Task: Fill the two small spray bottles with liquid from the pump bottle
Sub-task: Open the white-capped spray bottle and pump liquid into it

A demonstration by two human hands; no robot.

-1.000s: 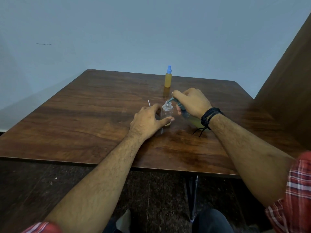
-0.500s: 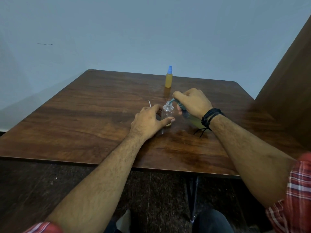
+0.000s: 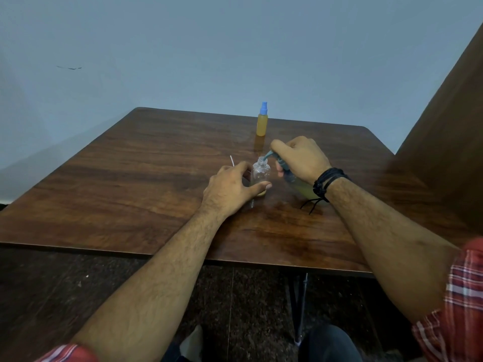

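A small clear spray bottle stands uncapped near the table's middle, with a thin layer of yellowish liquid at its bottom. My left hand holds it between thumb and fingers. My right hand grips the head of the pump bottle, which is tilted, with its teal spout at the small bottle's open mouth. The pump bottle holds pale yellow liquid and is mostly hidden by my hand and wrist. A second small spray bottle, full of yellow liquid and capped in blue, stands upright farther back.
A thin white tube, likely the spray cap's dip tube, pokes up behind my left hand. The brown wooden table meets a grey wall at the back. A wooden panel rises along the right.
Almost nothing has moved; both hands keep the same hold, and the spout stays at the small bottle's mouth.
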